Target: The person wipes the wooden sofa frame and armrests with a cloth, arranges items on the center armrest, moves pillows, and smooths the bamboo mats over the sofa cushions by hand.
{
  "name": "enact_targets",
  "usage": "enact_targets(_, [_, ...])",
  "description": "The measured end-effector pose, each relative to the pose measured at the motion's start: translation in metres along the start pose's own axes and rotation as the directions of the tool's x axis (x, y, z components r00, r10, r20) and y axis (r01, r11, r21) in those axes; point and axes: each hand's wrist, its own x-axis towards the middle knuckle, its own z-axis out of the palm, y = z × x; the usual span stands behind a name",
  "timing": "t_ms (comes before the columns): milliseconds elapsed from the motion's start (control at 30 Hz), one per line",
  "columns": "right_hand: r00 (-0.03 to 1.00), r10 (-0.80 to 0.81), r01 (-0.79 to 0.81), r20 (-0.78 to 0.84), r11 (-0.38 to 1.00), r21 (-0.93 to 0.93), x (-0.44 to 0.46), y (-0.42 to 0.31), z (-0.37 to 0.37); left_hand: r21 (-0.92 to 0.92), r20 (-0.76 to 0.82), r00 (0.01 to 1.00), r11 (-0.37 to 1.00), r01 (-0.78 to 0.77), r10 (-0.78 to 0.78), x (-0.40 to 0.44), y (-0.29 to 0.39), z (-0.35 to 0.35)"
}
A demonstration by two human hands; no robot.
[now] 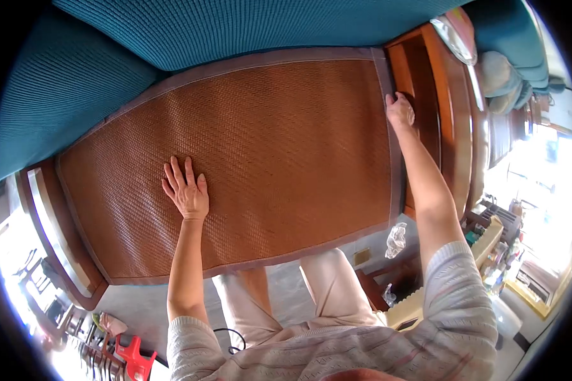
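Note:
A brown woven mat with a grey-purple cloth border lies over the seat of a wooden sofa. My left hand rests flat on the mat's left half, fingers spread, holding nothing. At the mat's far right border, beside the wooden armrest, my right hand is closed on the edge, thumb and forefinger showing at the top. The other fingers are curled and partly hidden.
Teal ribbed back cushions run along the far side. Wooden armrests flank the seat. A clear crumpled plastic piece is at the near right, past the mat. A red stool stands low at left.

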Motion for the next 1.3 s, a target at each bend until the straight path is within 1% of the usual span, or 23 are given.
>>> enact_targets(67, [0.996,0.057,-0.053,0.062,0.996,-0.076,0.005,-0.011,-0.004,-0.047,-0.024,0.999,0.998,-0.04,0.039,0.004,0.0,-0.003])
enact_targets(100, [0.999,0.046,-0.047,-0.006,0.994,-0.101,0.007,-0.011,-0.001,-0.092,-0.042,0.997,0.993,-0.067,0.063,0.011,0.001,-0.008])
enact_targets(133, [0.999,0.038,-0.038,-0.002,0.994,-0.104,0.009,-0.011,-0.004,-0.136,-0.061,0.995,0.986,-0.091,0.084,0.02,0.002,-0.013])
enact_targets(167, [0.999,0.044,-0.044,-0.002,0.996,-0.074,0.014,-0.014,-0.007,-0.128,-0.107,0.987,0.982,-0.137,0.124,0.036,0.004,-0.015])
enact_targets(233, [0.998,0.061,-0.061,-0.017,0.998,-0.034,0.026,-0.024,-0.007,-0.113,-0.16,0.978,0.982,-0.153,0.134,0.073,0.004,-0.007])
enact_targets(267, [0.999,0.009,-0.01,-0.038,0.999,-0.031,0.038,-0.025,-0.001,-0.085,-0.177,0.975,0.985,-0.15,0.133,0.093,0.002,-0.002])
enact_targets(333, [0.955,-0.055,0.072,-0.291,0.996,0.045,0.064,-0.02,0.028,-0.036,-0.179,0.977,0.992,-0.124,0.116,0.127,0.001,0.006])
enact_targets(400, [0.953,-0.071,0.082,-0.293,0.996,0.025,0.086,-0.018,0.03,0.01,-0.147,0.985,0.996,-0.084,0.085,0.149,0.001,0.01])
enact_targets(433, [0.942,-0.106,0.107,-0.318,0.994,-0.014,0.092,-0.018,0.029,0.022,-0.144,0.986,0.997,-0.079,0.082,0.154,0.001,0.011])
enact_targets(533, [0.925,-0.076,0.089,-0.371,0.996,0.018,0.108,-0.018,0.04,0.037,-0.141,0.987,0.996,-0.075,0.08,0.163,0.001,0.016])
enact_targets(567, [0.901,-0.112,0.116,-0.418,0.993,-0.015,0.111,-0.017,0.047,0.029,-0.142,0.987,0.997,-0.077,0.08,0.165,0.0,0.018])
enact_targets(667, [0.938,-0.066,0.086,-0.342,0.995,0.044,0.107,-0.024,0.04,0.042,-0.147,0.986,0.996,-0.074,0.08,0.174,-0.002,0.021])
enact_targets(700, [0.937,-0.079,0.084,-0.341,0.996,0.0,0.109,-0.025,0.039,0.05,-0.152,0.985,0.996,-0.071,0.078,0.178,-0.002,0.022])
enact_targets(800, [0.937,-0.076,0.085,-0.341,0.996,0.013,0.105,-0.029,0.037,0.037,-0.189,0.978,0.996,-0.08,0.085,0.182,-0.004,0.027])
enact_targets(833, [0.956,-0.037,0.051,-0.291,0.998,0.041,0.104,-0.031,0.034,0.02,-0.202,0.976,0.996,-0.083,0.085,0.182,-0.003,0.026])
enact_targets(933, [0.968,-0.053,0.04,-0.246,0.998,-0.055,0.106,-0.033,0.033,-0.008,-0.212,0.974,0.997,-0.082,0.078,0.187,-0.008,0.03])
enact_targets(967, [0.974,-0.014,0.006,-0.227,0.999,-0.038,0.104,-0.034,0.034,-0.029,-0.261,0.961,0.994,-0.107,0.096,0.191,-0.013,0.036])
enact_targets(1033, [0.98,0.059,-0.062,-0.191,0.998,-0.009,0.087,-0.049,0.024,-0.021,-0.257,0.962,0.995,-0.097,0.089,0.197,-0.013,0.039])
enact_targets(1133, [0.988,-0.011,0.007,-0.157,1.0,-0.025,0.077,-0.052,0.015,0.036,-0.248,0.965,0.996,-0.076,0.083,0.195,-0.011,0.034])
enact_targets(1167, [0.967,-0.131,0.111,-0.218,0.989,-0.1,0.062,-0.055,0.014,0.046,-0.243,0.967,0.997,-0.066,0.075,0.194,-0.01,0.033])
enact_targets(1233, [0.869,-0.385,0.306,-0.311,0.912,-0.274,-0.003,-0.077,-0.002,0.066,-0.205,0.977,0.997,-0.042,0.054,0.193,-0.004,0.027])
enact_targets(1267, [0.829,-0.5,0.505,-0.25,0.862,-0.048,-0.033,-0.086,0.007,0.057,-0.191,0.98,0.998,-0.037,0.048,0.192,-0.002,0.024])
enact_targets(1300, [0.761,-0.611,0.621,-0.218,0.783,-0.023,-0.075,-0.114,0.017,0.056,-0.18,0.983,0.998,-0.035,0.044,0.192,-0.002,0.021])
